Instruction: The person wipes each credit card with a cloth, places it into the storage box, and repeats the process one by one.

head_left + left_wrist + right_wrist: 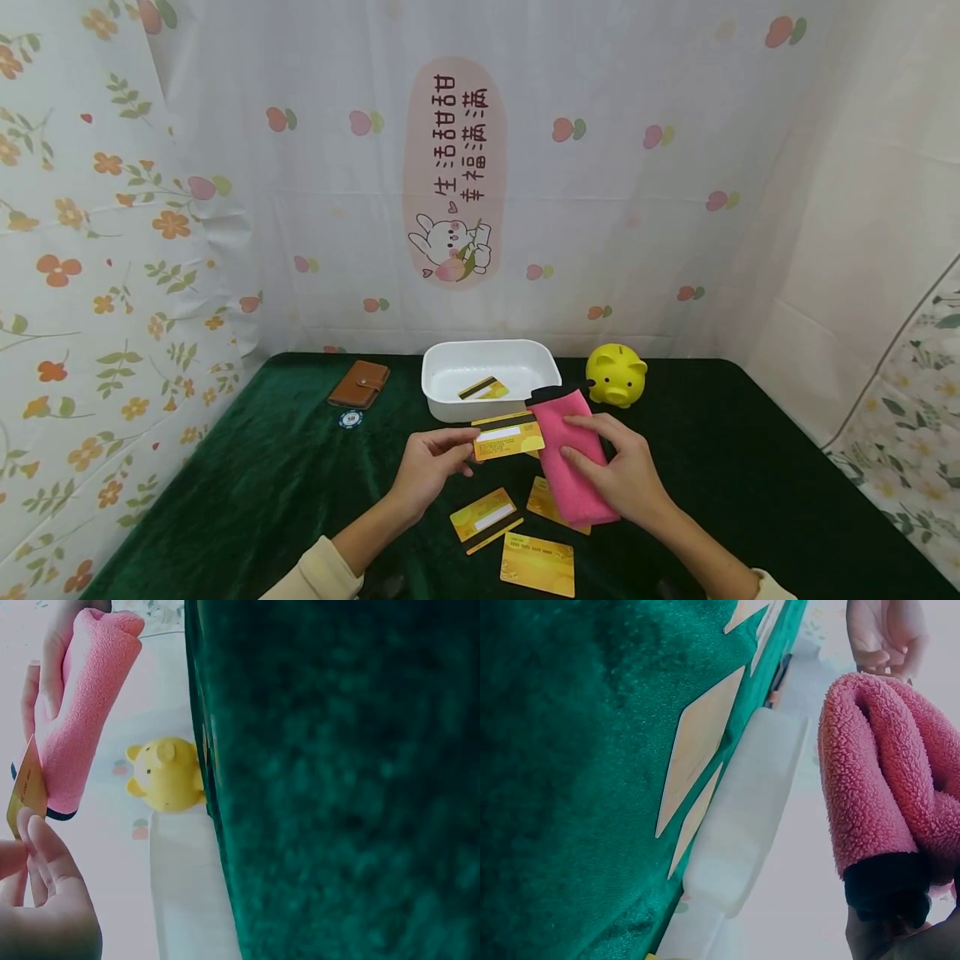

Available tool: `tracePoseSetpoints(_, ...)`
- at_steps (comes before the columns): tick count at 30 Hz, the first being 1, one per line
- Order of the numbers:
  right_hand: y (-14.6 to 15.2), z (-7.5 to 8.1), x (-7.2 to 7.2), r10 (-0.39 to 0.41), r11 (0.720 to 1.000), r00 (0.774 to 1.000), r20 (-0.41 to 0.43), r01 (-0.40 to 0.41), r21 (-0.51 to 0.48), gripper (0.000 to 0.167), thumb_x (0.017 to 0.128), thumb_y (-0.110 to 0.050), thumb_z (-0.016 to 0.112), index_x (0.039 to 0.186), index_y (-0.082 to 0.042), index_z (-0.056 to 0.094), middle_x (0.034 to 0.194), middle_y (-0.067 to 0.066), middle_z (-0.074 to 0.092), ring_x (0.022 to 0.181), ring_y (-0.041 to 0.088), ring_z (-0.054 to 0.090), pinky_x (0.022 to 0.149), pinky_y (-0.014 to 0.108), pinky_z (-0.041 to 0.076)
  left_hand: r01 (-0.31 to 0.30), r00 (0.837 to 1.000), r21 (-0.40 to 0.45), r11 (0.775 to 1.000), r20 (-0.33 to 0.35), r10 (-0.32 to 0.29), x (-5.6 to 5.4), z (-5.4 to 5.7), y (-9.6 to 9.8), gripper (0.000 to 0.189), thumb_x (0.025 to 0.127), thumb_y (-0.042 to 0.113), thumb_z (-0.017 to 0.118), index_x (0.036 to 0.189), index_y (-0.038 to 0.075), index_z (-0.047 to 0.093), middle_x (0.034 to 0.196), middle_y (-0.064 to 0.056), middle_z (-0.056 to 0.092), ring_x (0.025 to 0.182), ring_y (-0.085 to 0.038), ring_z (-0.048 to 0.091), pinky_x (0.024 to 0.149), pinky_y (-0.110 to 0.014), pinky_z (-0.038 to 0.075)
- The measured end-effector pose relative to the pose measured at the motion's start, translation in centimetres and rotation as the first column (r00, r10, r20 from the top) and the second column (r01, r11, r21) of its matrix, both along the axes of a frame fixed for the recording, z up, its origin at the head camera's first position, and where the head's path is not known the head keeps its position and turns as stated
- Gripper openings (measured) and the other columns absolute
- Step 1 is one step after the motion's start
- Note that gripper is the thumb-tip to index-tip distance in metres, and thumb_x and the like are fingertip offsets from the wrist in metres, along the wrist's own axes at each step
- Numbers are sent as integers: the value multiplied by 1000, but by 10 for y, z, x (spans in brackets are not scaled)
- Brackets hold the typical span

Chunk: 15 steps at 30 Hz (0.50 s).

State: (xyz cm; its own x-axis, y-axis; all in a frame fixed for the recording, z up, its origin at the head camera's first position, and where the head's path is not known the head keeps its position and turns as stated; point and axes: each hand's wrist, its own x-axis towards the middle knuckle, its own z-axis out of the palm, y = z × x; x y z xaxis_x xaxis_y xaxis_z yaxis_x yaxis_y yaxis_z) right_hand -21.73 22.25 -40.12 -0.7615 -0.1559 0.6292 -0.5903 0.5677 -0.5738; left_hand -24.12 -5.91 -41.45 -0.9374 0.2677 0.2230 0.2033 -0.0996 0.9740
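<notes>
My left hand [433, 468] pinches a yellow bank card [517, 442] by its left end, magnetic stripe side towards me. In my right hand [626, 471] is a folded pink fleecy cloth [557, 433] with a black edge, held upright just right of the card. The left wrist view shows the card [30, 784] against or very close to the cloth [94, 705]; contact is hard to tell. Below both hands, several more cards lie on the green cloth, among them a striped one [486, 515] and a gold one [537, 565]. Another card [546, 500] is partly covered by the pink cloth.
A white tray [450, 410] at the back holds one card [483, 388]. Right of it stands a yellow piggy bank [616, 375]. To the left lie a brown wallet [360, 383] and a poker chip [350, 419]. Dark green velvet [300, 483] covers the table.
</notes>
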Motion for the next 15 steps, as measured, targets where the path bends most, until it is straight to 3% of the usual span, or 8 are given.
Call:
tracePoseSetpoints(6,0,1,0,4,1000,1000,2,-4,0,40,80,-5,82,117,-14,69,109,1,67,91,18,63,66,30,58,13,999,-46,999,-35,-14,-1,0,1,29,93,3,66,121,-5,67,110,-20,71,83,-15,69,69,-25,56)
tracePoseSetpoints(15,0,0,1,19,1000,1000,11,-19,-11,38,81,-7,81,116,-16,70,109,0,67,90,16,62,65,30,58,-53,998,-136,989,-35,49,-2,-2,4,23,95,15,67,110,-1,73,96,-14,71,84,-26,63,70,-24,54)
